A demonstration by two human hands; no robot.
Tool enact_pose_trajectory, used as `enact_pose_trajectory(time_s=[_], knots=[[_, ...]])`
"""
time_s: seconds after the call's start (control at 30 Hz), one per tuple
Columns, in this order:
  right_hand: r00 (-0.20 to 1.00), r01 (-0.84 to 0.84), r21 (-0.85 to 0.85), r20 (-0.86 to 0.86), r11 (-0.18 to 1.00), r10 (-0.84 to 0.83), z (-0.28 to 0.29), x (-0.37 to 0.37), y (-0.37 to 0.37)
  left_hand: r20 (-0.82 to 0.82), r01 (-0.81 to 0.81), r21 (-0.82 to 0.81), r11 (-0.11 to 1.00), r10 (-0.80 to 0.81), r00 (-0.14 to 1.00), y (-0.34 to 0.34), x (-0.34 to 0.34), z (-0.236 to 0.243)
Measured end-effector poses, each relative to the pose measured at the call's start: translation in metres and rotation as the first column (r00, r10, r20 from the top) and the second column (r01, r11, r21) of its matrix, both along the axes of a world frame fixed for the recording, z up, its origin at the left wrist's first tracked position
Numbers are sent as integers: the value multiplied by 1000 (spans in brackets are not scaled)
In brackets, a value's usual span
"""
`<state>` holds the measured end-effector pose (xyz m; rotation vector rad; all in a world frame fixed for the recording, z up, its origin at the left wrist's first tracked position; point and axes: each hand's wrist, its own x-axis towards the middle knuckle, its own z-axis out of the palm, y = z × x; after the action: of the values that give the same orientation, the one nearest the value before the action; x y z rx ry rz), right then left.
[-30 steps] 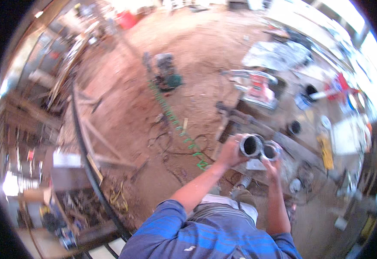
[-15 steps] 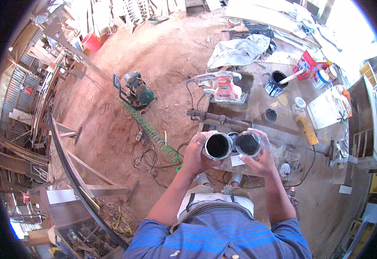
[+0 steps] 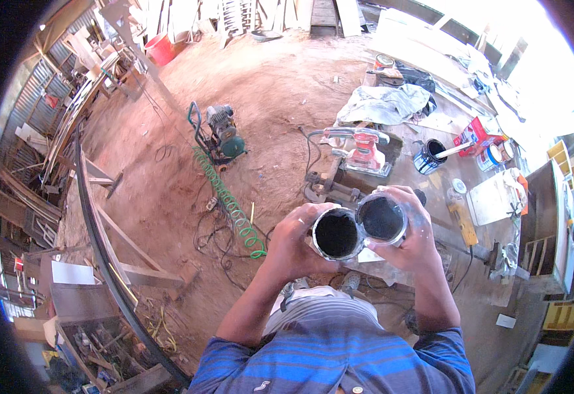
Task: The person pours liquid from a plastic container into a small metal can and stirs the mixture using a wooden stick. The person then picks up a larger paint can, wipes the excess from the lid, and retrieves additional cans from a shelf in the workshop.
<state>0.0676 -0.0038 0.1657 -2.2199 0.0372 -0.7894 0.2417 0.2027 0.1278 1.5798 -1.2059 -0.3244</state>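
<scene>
My left hand [image 3: 290, 244] is wrapped round a round cup [image 3: 337, 234] with a pale, smeared rim and a dark inside. A similar cup [image 3: 382, 218] sits in my right hand [image 3: 419, 230], its inside dark grey to black. Both cups are held up side by side in front of my body, mouths facing me, their rims touching or nearly so. How much they contain cannot be made out. Beyond them on the workbench [image 3: 425, 187] lie a metal bar clamp [image 3: 339, 190] and a red and grey sander [image 3: 364, 154].
On the bench stand a paint can [image 3: 426, 161] with a stick in it, a yellow angle grinder [image 3: 461, 217] and a white container [image 3: 493, 200]. A compressor [image 3: 224, 134] with a green coiled hose [image 3: 231, 210] is on the dirt floor at left. A cabinet [image 3: 544, 226] stands at right.
Both cups have come closer together and look larger, hiding the small container seen between them before. The view has shifted, so the bench sits lower and further right.
</scene>
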Motion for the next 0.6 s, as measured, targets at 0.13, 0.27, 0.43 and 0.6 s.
enact_pose_trajectory(time_s=[0.13, 0.27, 0.43, 0.6], knots=[[1000, -6, -66, 5, 998, 6, 11, 8, 7, -5, 18, -18, 1000, -18, 1000, 8, 2, 0], [1000, -7, -93, 9, 996, 8, 19, 14, 11, -12, 37, -27, 999, -38, 999, 10, 5, 3], [999, -19, -128, 25, 992, 22, 29, 19, 12, -12, 24, -31, 999, -24, 1000, 11, 5, 5], [999, -18, -160, 28, 987, 23, 38, 18, 10, -68, 34, -47, 998, -37, 997, 8, 3, 7]])
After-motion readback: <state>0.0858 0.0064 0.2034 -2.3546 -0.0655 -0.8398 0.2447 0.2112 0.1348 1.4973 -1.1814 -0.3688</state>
